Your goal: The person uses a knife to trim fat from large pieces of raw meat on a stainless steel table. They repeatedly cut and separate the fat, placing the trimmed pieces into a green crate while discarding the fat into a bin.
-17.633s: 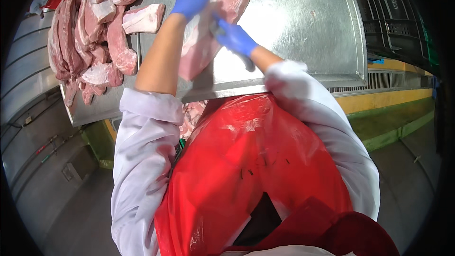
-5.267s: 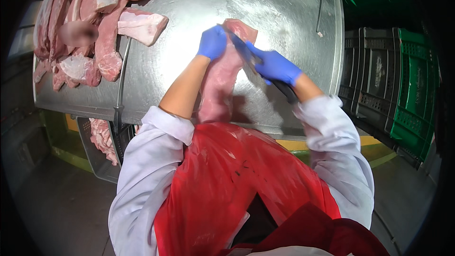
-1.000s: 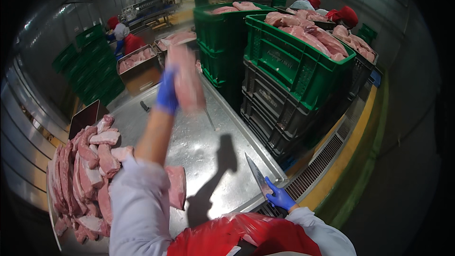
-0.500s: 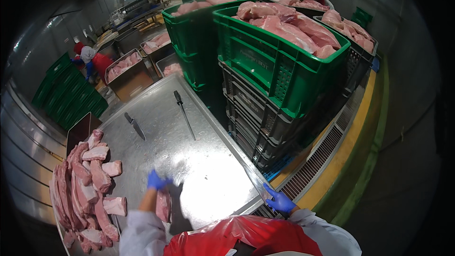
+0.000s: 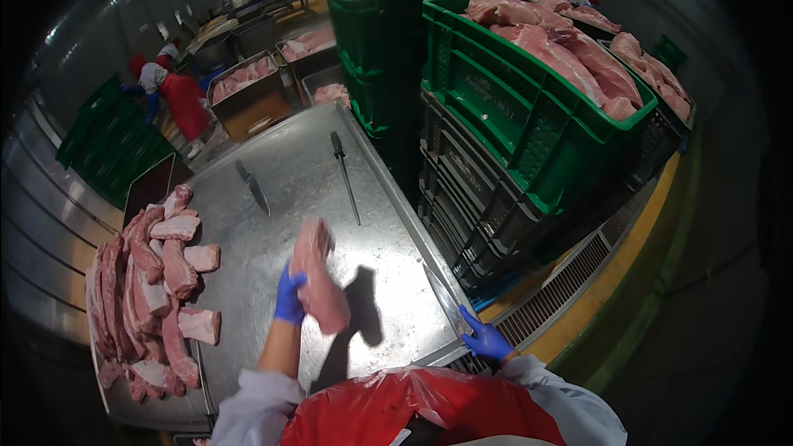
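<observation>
My left hand (image 5: 291,296), in a blue glove, is closed around a long pink piece of meat (image 5: 320,285), lifted above the steel table (image 5: 239,281) and casting a shadow. At the table's right edge, my gloved right hand (image 5: 487,340) is closed on a knife (image 5: 443,291); its thin blade points away from me, and the grip is hidden by the fingers. A second knife (image 5: 254,188) and a sharpening steel (image 5: 345,177) with a dark handle lie farther back on the table. Several meat strips (image 5: 149,297) are piled at the left end.
Right of the table, a green crate (image 5: 529,74) heaped with meat tops a stack of black crates (image 5: 462,190). Another green stack (image 5: 372,58) stands behind. A floor drain (image 5: 570,272) runs along the right. Far left, a person in a red apron (image 5: 183,103) stands by green crates (image 5: 116,140).
My left hand has picked the meat piece up off the table and raised it forward. My right hand stays by the table edge. The whole view has shifted slightly.
</observation>
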The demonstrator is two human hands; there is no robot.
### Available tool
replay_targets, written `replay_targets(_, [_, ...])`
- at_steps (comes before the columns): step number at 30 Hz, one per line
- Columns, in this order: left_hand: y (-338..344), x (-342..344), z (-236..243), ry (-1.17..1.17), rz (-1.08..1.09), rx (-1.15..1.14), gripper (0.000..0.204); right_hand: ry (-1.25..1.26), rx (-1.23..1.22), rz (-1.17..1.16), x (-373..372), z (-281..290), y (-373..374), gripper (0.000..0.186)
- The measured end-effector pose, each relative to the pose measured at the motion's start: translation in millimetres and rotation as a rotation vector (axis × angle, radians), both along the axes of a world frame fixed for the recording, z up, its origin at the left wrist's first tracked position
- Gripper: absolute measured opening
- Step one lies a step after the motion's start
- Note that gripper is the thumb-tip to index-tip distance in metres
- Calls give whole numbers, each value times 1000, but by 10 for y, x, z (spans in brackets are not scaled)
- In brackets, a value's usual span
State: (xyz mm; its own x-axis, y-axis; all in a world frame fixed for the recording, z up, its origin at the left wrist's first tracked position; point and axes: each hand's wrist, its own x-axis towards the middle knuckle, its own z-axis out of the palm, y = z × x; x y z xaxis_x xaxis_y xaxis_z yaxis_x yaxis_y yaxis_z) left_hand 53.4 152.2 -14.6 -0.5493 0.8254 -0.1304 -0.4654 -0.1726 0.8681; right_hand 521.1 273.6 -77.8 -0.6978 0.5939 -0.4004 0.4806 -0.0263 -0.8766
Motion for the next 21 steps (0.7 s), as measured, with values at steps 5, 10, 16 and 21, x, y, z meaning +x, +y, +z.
replay_targets(5, [2629,-262,3174,436,-213,240,49,36,1,-105,234,-2,-166,74])
replay_targets(10, [3564,-519,4808,478,-264,111,78,-12,-21,-154,365,-51,-269,75])
replay_targets(16, [3018,-753,1649,862,-423,-132,70,-5,-5,-175,375,54,-534,75])
replay_targets(21, [500,-897,-780,793,-354,-759,91,107,-188,-145,108,-38,-518,76])
